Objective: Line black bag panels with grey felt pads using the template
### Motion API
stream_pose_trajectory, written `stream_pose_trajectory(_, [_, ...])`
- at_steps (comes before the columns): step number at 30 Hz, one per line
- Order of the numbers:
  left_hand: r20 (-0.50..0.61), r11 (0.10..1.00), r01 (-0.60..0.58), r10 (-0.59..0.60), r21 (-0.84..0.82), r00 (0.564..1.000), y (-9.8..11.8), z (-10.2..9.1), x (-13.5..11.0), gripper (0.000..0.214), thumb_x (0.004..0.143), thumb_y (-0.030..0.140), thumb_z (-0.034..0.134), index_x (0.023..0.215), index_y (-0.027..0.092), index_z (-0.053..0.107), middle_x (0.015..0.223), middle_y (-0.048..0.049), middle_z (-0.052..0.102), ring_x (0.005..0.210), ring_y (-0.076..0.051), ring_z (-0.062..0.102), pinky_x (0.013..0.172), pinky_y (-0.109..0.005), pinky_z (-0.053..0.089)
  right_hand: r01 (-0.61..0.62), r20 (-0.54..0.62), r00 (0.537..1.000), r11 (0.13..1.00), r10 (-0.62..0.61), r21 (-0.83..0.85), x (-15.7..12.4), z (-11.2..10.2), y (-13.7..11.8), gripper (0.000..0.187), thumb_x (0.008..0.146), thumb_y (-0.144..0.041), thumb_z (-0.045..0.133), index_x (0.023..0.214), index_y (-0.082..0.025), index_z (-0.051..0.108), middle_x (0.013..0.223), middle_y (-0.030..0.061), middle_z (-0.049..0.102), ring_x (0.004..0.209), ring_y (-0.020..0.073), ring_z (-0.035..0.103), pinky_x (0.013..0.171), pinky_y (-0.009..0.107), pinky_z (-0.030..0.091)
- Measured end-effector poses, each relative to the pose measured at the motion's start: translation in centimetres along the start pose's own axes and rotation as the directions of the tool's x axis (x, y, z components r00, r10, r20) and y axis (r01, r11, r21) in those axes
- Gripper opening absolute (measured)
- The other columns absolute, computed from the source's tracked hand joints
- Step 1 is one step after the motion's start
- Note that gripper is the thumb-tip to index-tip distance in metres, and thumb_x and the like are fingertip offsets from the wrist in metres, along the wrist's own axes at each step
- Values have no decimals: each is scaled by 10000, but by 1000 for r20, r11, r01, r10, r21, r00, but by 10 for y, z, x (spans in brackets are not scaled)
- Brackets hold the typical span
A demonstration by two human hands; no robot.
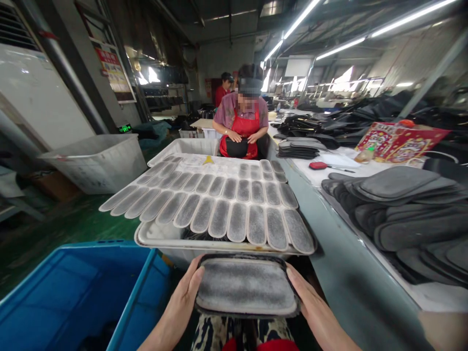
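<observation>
A rounded oblong grey panel point(246, 286) with a pale inner rim and dark, fuzzy edges lies across my lap. My left hand point(185, 287) grips its left end, the thumb on the upper face. At the opposite end my right hand point(304, 292) is closed around the edge, its fingertips hidden behind the panel. Just beyond, rows of grey, pale-edged oblong pieces point(237, 222) lie overlapping on a board over a white bin point(161, 239).
A blue crate point(135, 292) stands at my left, with dark things inside. To the right runs a worktable point(340, 273) bearing stacked dark oval pieces point(398, 185) and a red patterned bag point(405, 141). A person in a red apron point(244, 124) handles a black piece opposite.
</observation>
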State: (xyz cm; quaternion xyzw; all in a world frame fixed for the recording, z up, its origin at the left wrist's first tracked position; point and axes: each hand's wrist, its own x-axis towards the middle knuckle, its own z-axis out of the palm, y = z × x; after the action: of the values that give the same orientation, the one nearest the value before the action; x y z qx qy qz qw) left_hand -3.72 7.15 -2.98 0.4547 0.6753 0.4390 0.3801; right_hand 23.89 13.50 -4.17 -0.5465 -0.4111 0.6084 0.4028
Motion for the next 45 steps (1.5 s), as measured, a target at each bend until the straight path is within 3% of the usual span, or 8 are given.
stream_pose_trajectory(3, [63, 993, -67, 61, 93, 996, 3, -9, -8, 523, 997, 485, 294, 1430, 232, 441, 1504, -54, 447, 1434, -221, 322, 1215, -444, 189, 29, 123, 992, 995, -40, 92, -14, 4, -6, 617, 869, -674, 484, 1342, -288, 570, 1458, 59, 501, 1381, 288, 395, 1089, 488, 382])
stream_pose_trajectory(6, [-5, 936, -205, 216, 285, 976, 1, -4, -28, 496, 966, 428, 423, 1449, 325, 388, 1549, -37, 358, 1442, -257, 293, 1201, -531, 196, 182, 155, 970, 983, -186, 38, -32, 6, 5, 844, 773, -729, 565, 1484, -321, 363, 1528, 76, 403, 1397, 310, 362, 1091, 491, 366])
stream_pose_trajectory(9, [-35, 862, -281, 326, 421, 945, 0, 15, -44, 830, 738, 290, 750, 1453, 371, 335, 1597, -40, 228, 1446, -328, 262, 1169, -570, 259, 272, 136, 958, 950, -252, -154, -41, 8, 24, 1163, 652, -666, 731, 1554, -303, 93, 1572, 121, 302, 1411, 340, 327, 1122, 521, 303])
stream_pose_trajectory(12, [-126, 858, -249, 337, 448, 933, 3, 34, -47, 1041, 646, 171, 796, 1488, 342, 209, 1581, -82, 236, 1431, -333, 290, 1140, -549, 333, 272, 52, 962, 922, -269, -274, -41, 15, 30, 1211, 651, -567, 774, 1550, -281, 16, 1587, 137, 231, 1424, 337, 299, 1147, 537, 238])
stream_pose_trajectory(25, [-202, 856, -158, 289, 493, 936, 10, 47, -32, 986, 704, 377, 771, 1492, 281, 185, 1491, -132, 319, 1385, -352, 343, 1101, -568, 374, 96, -239, 962, 985, -129, -144, -41, 53, 13, 1051, 640, -578, 762, 1497, -305, 217, 1494, 102, 388, 1299, 352, 470, 1102, 508, 351])
stream_pose_trajectory(32, [-208, 874, -68, 189, 481, 960, 33, 46, -21, 1070, 627, 272, 757, 1509, 257, 151, 1414, -139, 374, 1311, -355, 418, 1058, -550, 405, 86, -266, 959, 996, -92, -35, -37, 61, 11, 993, 630, -598, 761, 1447, -326, 266, 1414, 98, 478, 1231, 353, 533, 1070, 509, 378])
stream_pose_trajectory(40, [-69, 587, -158, 346, 794, 936, 41, 54, -15, 1073, 624, 418, 780, 1499, 167, 210, 1421, -193, 346, 1350, -406, 338, 1111, -601, 263, 165, -285, 938, 978, -195, -126, -35, 55, 20, 952, 665, -565, 743, 1455, -273, 297, 1383, 101, 522, 1215, 334, 546, 1029, 449, 425])
stream_pose_trajectory(45, [-79, 576, -110, 293, 810, 953, 40, 58, -13, 1020, 684, 473, 708, 1497, 142, 188, 1447, -216, 319, 1334, -422, 366, 1039, -578, 367, 176, -242, 949, 976, -203, -129, -33, 49, 23, 958, 678, -488, 755, 1473, -263, 271, 1380, 108, 531, 1222, 329, 543, 1030, 467, 429])
